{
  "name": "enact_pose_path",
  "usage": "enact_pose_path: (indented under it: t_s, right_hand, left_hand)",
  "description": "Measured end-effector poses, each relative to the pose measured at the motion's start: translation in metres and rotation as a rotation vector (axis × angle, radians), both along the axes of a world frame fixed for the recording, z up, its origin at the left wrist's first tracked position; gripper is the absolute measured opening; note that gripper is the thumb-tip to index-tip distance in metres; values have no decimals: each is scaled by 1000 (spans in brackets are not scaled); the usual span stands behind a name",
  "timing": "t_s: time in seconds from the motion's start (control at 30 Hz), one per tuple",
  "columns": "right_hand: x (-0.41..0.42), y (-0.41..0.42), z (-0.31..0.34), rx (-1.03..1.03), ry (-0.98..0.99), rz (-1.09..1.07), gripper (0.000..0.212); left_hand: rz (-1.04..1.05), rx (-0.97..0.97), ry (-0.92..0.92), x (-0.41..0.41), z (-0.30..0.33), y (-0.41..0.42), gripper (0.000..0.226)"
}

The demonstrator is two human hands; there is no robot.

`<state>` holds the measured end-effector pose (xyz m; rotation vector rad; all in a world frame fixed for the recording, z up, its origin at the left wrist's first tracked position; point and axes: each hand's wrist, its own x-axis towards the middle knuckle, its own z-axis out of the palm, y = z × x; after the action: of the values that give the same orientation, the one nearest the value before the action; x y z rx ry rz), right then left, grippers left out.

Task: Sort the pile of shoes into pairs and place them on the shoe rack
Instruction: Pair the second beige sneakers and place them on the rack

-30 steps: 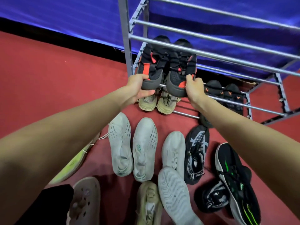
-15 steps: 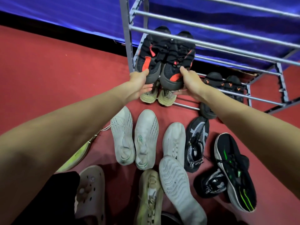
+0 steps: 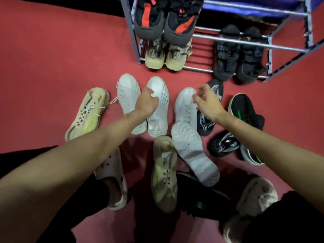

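Observation:
The black and red pair (image 3: 166,21) rests on the metal shoe rack (image 3: 228,37), above a beige pair (image 3: 164,57); a black pair (image 3: 238,55) stands on the lowest bars at right. On the red floor lie two white knit shoes (image 3: 128,92), a third white shoe (image 3: 185,104), an upturned white sole (image 3: 194,153), two beige-and-yellow shoes (image 3: 87,113), patterned black shoes (image 3: 222,146) and a black-green shoe (image 3: 245,111). My left hand (image 3: 147,102) hovers empty over the white pair. My right hand (image 3: 208,100) hangs over the third white shoe, fingers apart.
Pale clogs (image 3: 114,179) are on the person's feet at the bottom, with black trouser legs beside them. A blue sheet (image 3: 254,7) hangs behind the rack. Red carpet (image 3: 52,58) stretches away to the left.
Both hands let go of the black and red pair, which stays on the rack, and drew back down over the white shoes on the floor. The view tilted downward.

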<state>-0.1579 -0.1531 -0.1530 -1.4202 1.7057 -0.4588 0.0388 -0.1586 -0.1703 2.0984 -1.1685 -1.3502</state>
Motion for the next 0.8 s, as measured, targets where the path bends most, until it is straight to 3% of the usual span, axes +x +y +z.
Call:
enact_pose_path:
  t_s: [0.3, 0.5, 0.7, 0.8]
  right_hand:
    - [-32, 123, -47, 96, 119, 157, 39]
    - [-33, 166, -51, 177, 270, 255, 59]
    - [-23, 172, -42, 256, 329, 489, 67]
    - [-19, 168, -36, 274, 367, 540, 67]
  left_hand:
    - [-244, 144, -220, -38, -25, 137, 41]
    - [-145, 238, -502, -53, -19, 186, 74]
    - [-110, 569, -135, -33, -27, 202, 73]
    - [-158, 524, -76, -23, -28, 203, 32]
